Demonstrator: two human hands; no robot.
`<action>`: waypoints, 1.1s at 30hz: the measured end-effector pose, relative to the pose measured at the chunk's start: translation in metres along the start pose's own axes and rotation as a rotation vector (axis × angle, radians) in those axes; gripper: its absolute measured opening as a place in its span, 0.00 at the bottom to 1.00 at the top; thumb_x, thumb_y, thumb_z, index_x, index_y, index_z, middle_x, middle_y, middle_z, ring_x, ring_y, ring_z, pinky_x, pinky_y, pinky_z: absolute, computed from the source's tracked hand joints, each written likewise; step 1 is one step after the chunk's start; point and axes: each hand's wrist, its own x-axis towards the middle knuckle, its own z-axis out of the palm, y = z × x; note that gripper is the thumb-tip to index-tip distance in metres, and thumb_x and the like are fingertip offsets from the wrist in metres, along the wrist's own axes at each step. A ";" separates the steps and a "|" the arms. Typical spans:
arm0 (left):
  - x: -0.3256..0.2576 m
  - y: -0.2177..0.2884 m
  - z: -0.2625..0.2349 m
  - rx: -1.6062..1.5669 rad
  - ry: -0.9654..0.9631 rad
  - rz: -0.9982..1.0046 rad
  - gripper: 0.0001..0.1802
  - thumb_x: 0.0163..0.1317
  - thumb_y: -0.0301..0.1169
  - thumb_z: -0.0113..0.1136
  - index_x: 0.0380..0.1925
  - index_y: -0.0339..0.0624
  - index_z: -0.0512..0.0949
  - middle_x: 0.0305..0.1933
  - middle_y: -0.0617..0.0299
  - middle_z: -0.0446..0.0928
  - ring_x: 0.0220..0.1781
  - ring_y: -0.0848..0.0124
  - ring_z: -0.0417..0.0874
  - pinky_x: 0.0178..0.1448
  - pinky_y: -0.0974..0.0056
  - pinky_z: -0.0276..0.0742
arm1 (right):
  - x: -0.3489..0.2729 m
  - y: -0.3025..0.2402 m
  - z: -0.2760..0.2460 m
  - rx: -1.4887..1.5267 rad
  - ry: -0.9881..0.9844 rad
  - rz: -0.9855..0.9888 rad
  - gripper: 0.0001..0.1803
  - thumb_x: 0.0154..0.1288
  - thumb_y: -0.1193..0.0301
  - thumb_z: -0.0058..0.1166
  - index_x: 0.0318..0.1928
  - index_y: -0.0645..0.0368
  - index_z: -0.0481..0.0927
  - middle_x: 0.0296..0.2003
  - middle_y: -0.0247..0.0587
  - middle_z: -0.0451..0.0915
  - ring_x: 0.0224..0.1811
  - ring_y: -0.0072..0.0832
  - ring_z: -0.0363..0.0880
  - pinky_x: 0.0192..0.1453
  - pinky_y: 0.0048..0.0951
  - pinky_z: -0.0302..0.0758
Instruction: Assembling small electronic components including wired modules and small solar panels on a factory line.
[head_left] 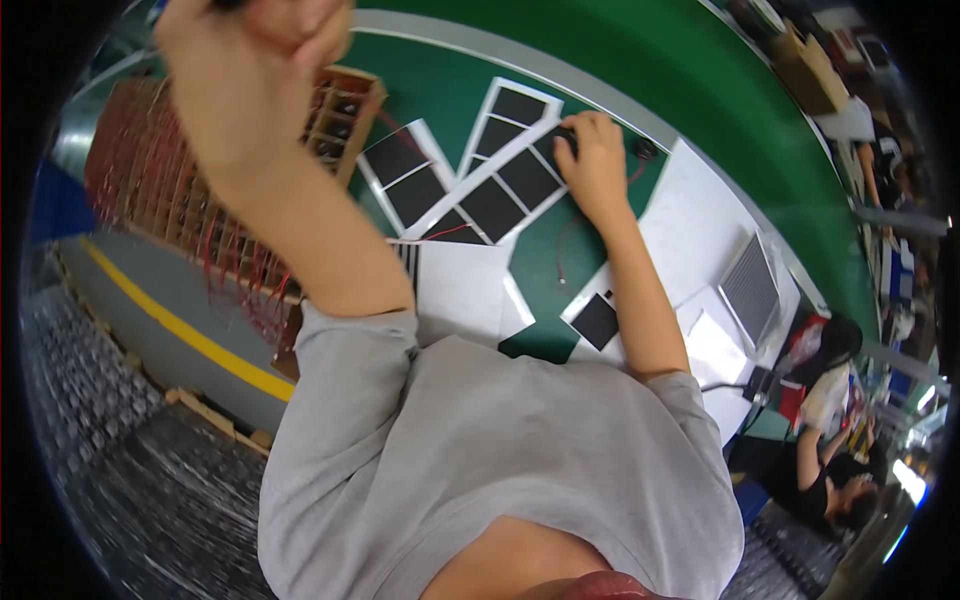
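My left hand (265, 60) is raised high at the upper left, close to the camera and partly cut off by the top edge. Its fingers are curled, and a dark bit of something shows beside them, too little of it to name. On the green table my right hand (592, 160) rests at the upper end of a white sheet with black squares (495, 208), its thumb and fingers closed around a small black part (567, 141). Two similar sheets lie next to it, a white sheet with black squares (408, 180) at left and another (507, 120) behind.
A compartmented cardboard box (180, 190) full of parts with red wires stands at the left. A round black part with a red wire (645, 149) lies right of my right hand. White paper (690, 200) and a grey ridged panel (750, 288) lie farther right. Other people (815, 480) work beyond.
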 end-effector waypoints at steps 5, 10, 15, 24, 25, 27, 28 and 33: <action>-0.002 0.003 -0.016 -0.085 -0.004 -0.082 0.25 0.60 0.45 0.33 0.39 0.35 0.71 0.21 0.58 0.61 0.16 0.74 0.58 0.23 0.74 0.51 | -0.002 0.001 0.007 0.087 0.023 0.007 0.12 0.46 0.74 0.54 0.35 0.60 0.72 0.36 0.45 0.69 0.39 0.41 0.67 0.44 0.34 0.65; 0.005 -0.003 -0.013 -0.049 -0.014 -0.108 0.24 0.59 0.43 0.35 0.39 0.33 0.71 0.21 0.57 0.61 0.16 0.74 0.57 0.24 0.73 0.52 | 0.000 0.007 0.001 0.108 0.003 0.039 0.13 0.46 0.74 0.55 0.35 0.59 0.71 0.35 0.42 0.68 0.38 0.39 0.67 0.44 0.33 0.65; 0.006 -0.008 -0.003 -0.055 -0.060 -0.143 0.24 0.59 0.42 0.35 0.39 0.31 0.70 0.21 0.57 0.61 0.16 0.75 0.57 0.23 0.74 0.51 | 0.003 -0.002 -0.027 0.044 0.078 0.067 0.20 0.47 0.74 0.55 0.43 0.59 0.66 0.41 0.48 0.67 0.44 0.42 0.68 0.46 0.35 0.66; 0.003 -0.005 0.000 -0.032 0.064 -0.104 0.27 0.59 0.45 0.40 0.40 0.26 0.66 0.22 0.57 0.59 0.20 0.76 0.56 0.20 0.77 0.52 | -0.100 -0.009 -0.124 -0.020 -0.112 0.015 0.19 0.41 0.77 0.55 0.40 0.60 0.73 0.40 0.45 0.71 0.38 0.40 0.69 0.41 0.38 0.66; 0.001 -0.002 -0.003 -0.034 0.074 -0.108 0.27 0.60 0.46 0.40 0.40 0.26 0.66 0.23 0.57 0.59 0.21 0.76 0.56 0.21 0.76 0.52 | -0.116 -0.015 -0.124 -0.039 -0.190 0.003 0.19 0.41 0.76 0.56 0.39 0.61 0.74 0.42 0.47 0.71 0.39 0.41 0.69 0.42 0.38 0.66; -0.001 -0.003 -0.006 -0.044 0.128 -0.132 0.28 0.60 0.49 0.39 0.40 0.28 0.64 0.23 0.57 0.59 0.21 0.75 0.56 0.22 0.76 0.53 | -0.145 -0.016 -0.115 0.060 -0.242 0.084 0.20 0.41 0.75 0.58 0.40 0.60 0.74 0.47 0.47 0.70 0.43 0.41 0.69 0.44 0.37 0.67; -0.002 -0.003 -0.010 0.003 0.143 -0.150 0.27 0.61 0.49 0.37 0.39 0.30 0.63 0.23 0.57 0.59 0.20 0.76 0.56 0.21 0.76 0.53 | -0.148 -0.021 -0.112 -0.017 -0.190 0.030 0.17 0.41 0.74 0.57 0.37 0.62 0.75 0.46 0.48 0.70 0.43 0.41 0.69 0.45 0.37 0.66; -0.006 -0.008 -0.001 0.108 0.170 -0.093 0.24 0.64 0.47 0.34 0.38 0.33 0.66 0.25 0.59 0.63 0.19 0.79 0.58 0.17 0.78 0.52 | -0.155 -0.028 -0.107 0.041 -0.139 0.114 0.12 0.43 0.74 0.56 0.33 0.60 0.75 0.41 0.41 0.70 0.45 0.36 0.67 0.47 0.33 0.66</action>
